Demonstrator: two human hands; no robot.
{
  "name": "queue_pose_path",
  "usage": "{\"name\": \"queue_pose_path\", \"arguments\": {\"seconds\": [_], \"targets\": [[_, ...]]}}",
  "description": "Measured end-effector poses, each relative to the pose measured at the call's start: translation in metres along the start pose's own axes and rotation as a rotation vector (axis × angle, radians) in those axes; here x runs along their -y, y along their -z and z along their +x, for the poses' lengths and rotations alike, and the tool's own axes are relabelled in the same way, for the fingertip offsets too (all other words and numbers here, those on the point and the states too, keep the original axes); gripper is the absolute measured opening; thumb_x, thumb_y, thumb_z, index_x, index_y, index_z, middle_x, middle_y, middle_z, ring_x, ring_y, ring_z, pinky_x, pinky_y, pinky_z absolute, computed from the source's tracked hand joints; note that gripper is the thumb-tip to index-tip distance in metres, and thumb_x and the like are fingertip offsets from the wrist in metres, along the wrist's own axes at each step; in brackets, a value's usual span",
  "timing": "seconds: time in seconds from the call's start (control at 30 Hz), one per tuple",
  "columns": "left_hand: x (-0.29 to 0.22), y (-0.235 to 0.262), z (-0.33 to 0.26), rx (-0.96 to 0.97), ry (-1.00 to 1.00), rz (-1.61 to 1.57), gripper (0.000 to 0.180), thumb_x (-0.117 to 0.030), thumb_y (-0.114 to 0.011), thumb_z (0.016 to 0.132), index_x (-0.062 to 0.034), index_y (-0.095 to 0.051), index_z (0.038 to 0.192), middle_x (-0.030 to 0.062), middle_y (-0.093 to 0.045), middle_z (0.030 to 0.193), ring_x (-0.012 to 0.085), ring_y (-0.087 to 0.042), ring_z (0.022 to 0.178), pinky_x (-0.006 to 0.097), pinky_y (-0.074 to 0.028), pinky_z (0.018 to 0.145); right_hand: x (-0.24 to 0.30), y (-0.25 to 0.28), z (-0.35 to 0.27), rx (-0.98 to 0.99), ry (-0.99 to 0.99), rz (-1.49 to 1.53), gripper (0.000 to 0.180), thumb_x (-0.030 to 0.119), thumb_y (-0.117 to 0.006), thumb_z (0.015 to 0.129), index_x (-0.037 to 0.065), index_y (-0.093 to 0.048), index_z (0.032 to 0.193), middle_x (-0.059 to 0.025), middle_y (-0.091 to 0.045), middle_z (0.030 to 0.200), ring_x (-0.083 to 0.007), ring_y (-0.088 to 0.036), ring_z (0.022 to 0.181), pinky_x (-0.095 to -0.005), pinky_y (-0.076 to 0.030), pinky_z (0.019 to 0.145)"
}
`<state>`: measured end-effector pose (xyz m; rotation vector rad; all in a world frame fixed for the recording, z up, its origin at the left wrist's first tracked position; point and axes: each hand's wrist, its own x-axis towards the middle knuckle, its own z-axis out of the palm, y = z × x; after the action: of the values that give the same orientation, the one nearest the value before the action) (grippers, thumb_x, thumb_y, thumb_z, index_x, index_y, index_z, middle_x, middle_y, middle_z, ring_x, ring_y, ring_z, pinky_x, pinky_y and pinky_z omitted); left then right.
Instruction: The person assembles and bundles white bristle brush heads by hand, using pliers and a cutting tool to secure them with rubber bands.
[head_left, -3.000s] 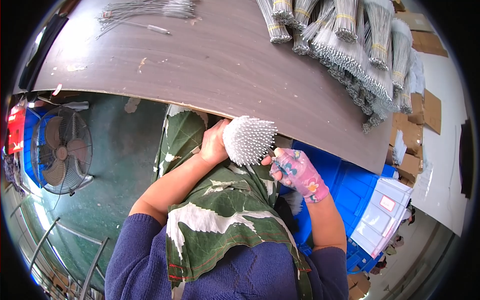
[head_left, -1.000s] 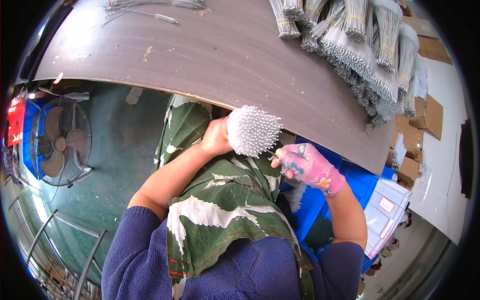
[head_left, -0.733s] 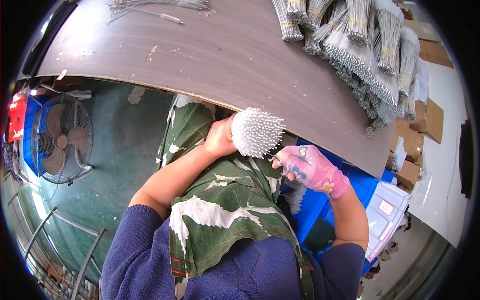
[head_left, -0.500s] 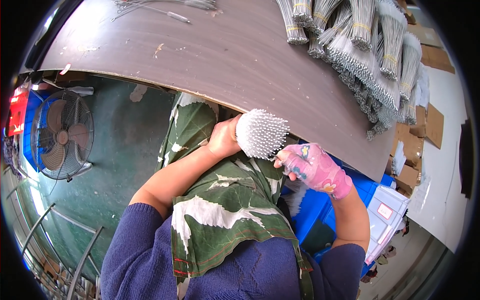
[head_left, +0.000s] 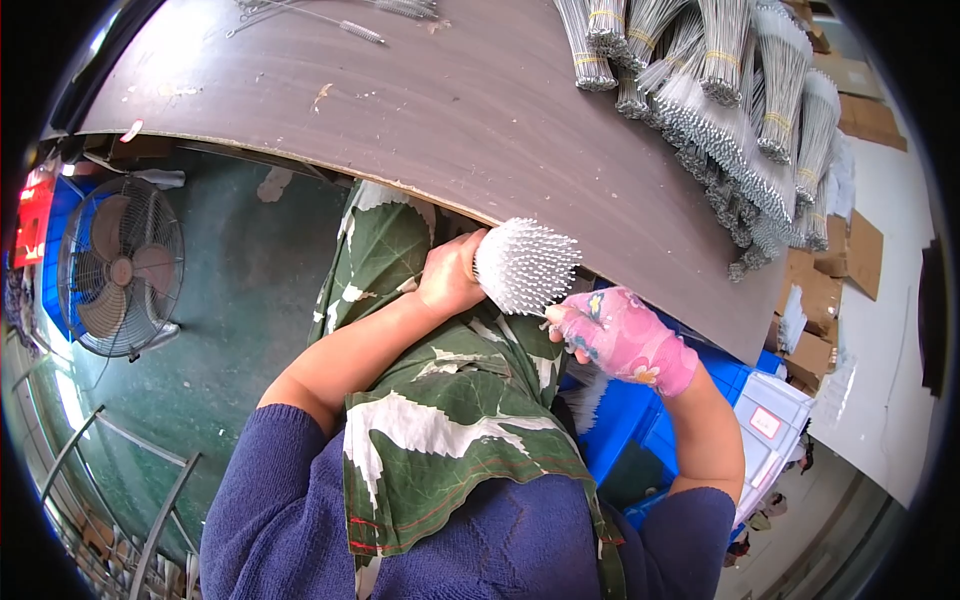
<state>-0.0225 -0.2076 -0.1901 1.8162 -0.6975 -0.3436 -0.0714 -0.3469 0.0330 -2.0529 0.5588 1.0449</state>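
Note:
My left hand [head_left: 452, 274] is closed round a thick bundle of thin wire brushes [head_left: 527, 266], above my lap at the table's front edge. The bundle's white bristles and many small tips face up; its lower part is hidden behind the hand. My right hand [head_left: 622, 335], in a pink flowered glove with bare fingertips, is beside the bundle's lower right edge. Its thumb and fingertips are pinched together at the outer tips. What lies between them is too small to make out.
Tied bundles of wire brushes [head_left: 722, 60] are heaped on the brown table [head_left: 440, 120] at the right. A few loose brushes [head_left: 360, 32] lie at the far left. Blue crates [head_left: 640, 430] stand under the table by my right arm. A fan [head_left: 122, 268] stands on the floor at left.
My right hand has shifted very slightly right, its fingertips still by the bundle's edge. My left hand keeps its hold; the whole view has moved a little.

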Motion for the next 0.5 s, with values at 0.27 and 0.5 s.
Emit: {"name": "queue_pose_path", "arguments": {"seconds": [0.27,0.5], "targets": [[0.001,-0.003,0.0,-0.024,-0.003,-0.013,0.035,-0.023,-0.071,0.065,-0.0062,-0.053,0.09,0.0158,-0.06,0.081,0.036,-0.059,0.077,0.043,-0.048,0.067,-0.023,-0.026,0.002,-0.07,-0.067,0.356,0.04,0.037,-0.05,0.09,0.001,-0.063,0.079,-0.0024,-0.059,0.064,-0.0083,-0.052,0.056,-0.0258,-0.043,0.056],[0.002,-0.002,-0.001,-0.006,-0.007,0.011,0.035,-0.022,-0.071,0.066,-0.0057,-0.052,0.09,0.0163,-0.06,0.083,0.0362,-0.059,0.079,0.043,-0.048,0.067,-0.026,-0.031,0.005,-0.166,0.15,0.153,0.033,0.03,-0.05,0.09,0.001,-0.064,0.081,-0.0015,-0.058,0.062,-0.007,-0.05,0.055,-0.0245,-0.042,0.055]]}}
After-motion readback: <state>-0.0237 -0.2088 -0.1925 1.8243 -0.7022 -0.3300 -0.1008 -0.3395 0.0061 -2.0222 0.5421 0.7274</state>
